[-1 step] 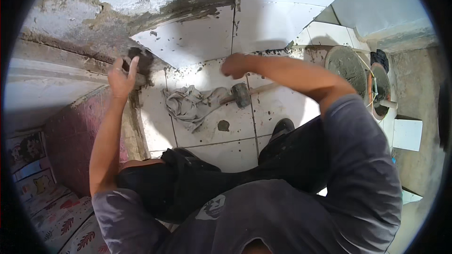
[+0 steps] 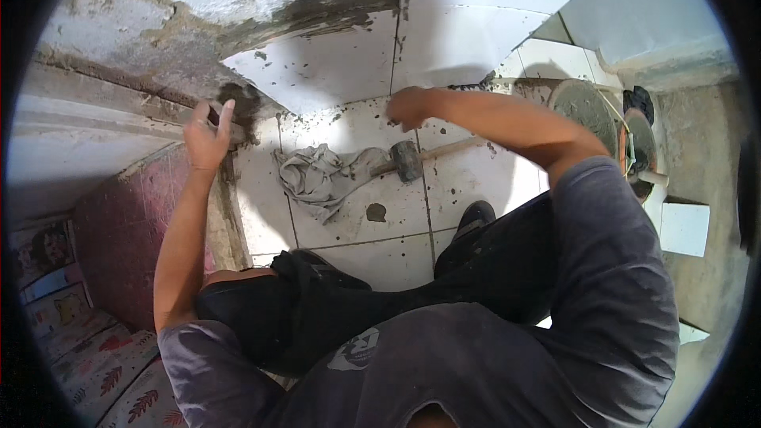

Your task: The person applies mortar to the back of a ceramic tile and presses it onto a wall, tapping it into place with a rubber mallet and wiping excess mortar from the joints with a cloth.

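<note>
My left hand (image 2: 208, 136) is at the end of a grey ledge (image 2: 135, 115) beside a dark, wet mortar patch (image 2: 240, 103). Its thumb and forefinger stand apart, and I see nothing held between them. My right hand (image 2: 410, 108) is closed, with its fingers curled in, just in front of the lower edge of the white wall tiles (image 2: 341, 67). Whatever its fingers hold, if anything, is hidden. Below it on the tiled floor (image 2: 388, 257) lies a mallet (image 2: 407, 161) with a dark head and wooden handle. A crumpled grey rag (image 2: 313, 182) lies to its left.
A round tub of wet mortar (image 2: 587, 111) stands at the right, with a second container (image 2: 640, 143) beside it. A loose white tile (image 2: 685, 228) lies nearer me. Mortar crumbs and a larger blob (image 2: 376, 212) dot the floor. Patterned fabric (image 2: 119, 372) is at the lower left.
My right hand has shifted slightly to the right, still closed. My left hand stays by the ledge. The mallet and rag lie as before.
</note>
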A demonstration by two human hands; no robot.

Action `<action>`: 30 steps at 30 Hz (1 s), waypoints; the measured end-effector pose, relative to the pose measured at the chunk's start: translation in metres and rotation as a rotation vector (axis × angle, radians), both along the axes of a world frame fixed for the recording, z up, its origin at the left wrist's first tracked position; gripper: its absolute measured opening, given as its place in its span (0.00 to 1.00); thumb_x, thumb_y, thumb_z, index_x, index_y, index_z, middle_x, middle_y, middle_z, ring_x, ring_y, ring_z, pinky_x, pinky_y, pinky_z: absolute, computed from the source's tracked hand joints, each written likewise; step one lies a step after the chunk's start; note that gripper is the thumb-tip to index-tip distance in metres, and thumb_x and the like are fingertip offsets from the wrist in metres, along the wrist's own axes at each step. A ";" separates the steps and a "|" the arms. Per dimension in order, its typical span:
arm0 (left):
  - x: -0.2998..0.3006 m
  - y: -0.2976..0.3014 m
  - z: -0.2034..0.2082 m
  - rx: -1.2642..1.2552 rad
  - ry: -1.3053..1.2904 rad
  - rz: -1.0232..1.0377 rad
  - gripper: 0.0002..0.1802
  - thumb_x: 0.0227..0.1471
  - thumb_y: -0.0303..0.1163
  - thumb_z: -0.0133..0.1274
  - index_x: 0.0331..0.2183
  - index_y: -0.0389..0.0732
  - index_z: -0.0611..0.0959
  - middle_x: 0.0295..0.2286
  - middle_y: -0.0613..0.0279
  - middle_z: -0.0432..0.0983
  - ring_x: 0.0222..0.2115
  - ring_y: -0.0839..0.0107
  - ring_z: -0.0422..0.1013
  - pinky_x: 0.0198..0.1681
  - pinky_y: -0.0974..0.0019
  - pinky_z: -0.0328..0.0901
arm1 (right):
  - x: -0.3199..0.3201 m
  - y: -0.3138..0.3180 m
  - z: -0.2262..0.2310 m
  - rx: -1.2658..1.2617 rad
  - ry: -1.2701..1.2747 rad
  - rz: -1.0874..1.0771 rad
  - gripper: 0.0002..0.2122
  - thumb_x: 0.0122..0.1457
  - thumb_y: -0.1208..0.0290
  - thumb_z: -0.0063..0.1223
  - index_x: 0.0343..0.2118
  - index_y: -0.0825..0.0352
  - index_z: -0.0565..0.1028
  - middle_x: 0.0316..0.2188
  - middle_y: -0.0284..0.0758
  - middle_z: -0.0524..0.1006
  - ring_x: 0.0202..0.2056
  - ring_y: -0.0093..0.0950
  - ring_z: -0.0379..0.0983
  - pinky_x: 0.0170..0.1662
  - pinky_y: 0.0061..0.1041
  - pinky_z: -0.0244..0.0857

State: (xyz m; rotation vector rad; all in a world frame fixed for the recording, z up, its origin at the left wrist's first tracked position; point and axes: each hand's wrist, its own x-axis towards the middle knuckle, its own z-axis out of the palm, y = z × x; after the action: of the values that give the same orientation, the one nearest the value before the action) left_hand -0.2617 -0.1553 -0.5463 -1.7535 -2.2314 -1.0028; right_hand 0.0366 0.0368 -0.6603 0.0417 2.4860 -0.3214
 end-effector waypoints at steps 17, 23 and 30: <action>0.012 -0.065 -0.100 -1.011 0.045 -0.624 0.24 0.34 0.39 0.62 0.38 0.47 0.77 0.42 0.56 0.69 0.46 0.57 0.63 0.47 0.59 0.60 | 0.104 -0.073 -0.036 -0.128 0.546 -0.490 0.19 0.44 0.57 0.57 0.40 0.60 0.72 0.36 0.37 0.72 0.41 0.35 0.67 0.41 0.34 0.63; 0.074 -0.092 -0.154 -0.597 0.070 -0.673 0.32 0.30 0.39 0.63 0.43 0.49 0.74 0.47 0.51 0.64 0.49 0.54 0.59 0.51 0.54 0.56 | 0.087 -0.024 0.014 -0.393 0.113 -0.554 0.19 0.43 0.57 0.59 0.36 0.64 0.74 0.30 0.41 0.74 0.36 0.40 0.70 0.38 0.35 0.63; 0.012 -0.085 -0.145 -0.646 -0.577 -0.211 0.17 0.43 0.30 0.51 0.40 0.40 0.75 0.31 0.59 0.74 0.33 0.64 0.71 0.39 0.64 0.65 | -0.045 -0.056 0.043 -0.382 -0.021 -0.011 0.28 0.46 0.44 0.51 0.43 0.64 0.71 0.36 0.42 0.74 0.38 0.40 0.70 0.41 0.34 0.63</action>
State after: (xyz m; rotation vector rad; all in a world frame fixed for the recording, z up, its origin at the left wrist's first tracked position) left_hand -0.2492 -0.2408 -0.6918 -2.1998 -3.0432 -0.9918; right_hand -0.0086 -0.0192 -0.6175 -0.0982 2.3636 -0.7896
